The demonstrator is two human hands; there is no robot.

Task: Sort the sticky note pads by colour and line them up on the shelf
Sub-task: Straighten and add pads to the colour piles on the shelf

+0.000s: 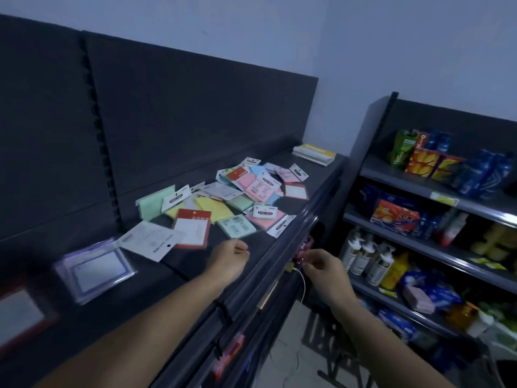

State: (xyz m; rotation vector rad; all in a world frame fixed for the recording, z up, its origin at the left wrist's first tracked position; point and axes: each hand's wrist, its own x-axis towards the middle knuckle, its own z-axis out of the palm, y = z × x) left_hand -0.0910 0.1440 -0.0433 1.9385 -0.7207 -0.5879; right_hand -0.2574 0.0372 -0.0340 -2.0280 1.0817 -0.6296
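Dim shop shelving is seen on two sides, and the dark shelf (316,189) ahead carries the pads (232,203) in one loose, mixed heap: green (152,204), yellow (214,207) and pink (249,182) packs are overlapped at all angles, with white card backs turned up among them. No row by colour is laid out yet, so the sorting is judged to be barely begun. The left hand (229,257) is held low over the shelf just in front of the heap; its grip is loosely curled and nothing is held in it. The right hand (324,268) is kept off the shelf's front edge, its fingertips drawn together on a thin white cord (303,284) that hangs down from them. A reach into the heap is what seems called for next: one pad is to be picked off the top, and bare shelf chosen where its colour can be started as a line.
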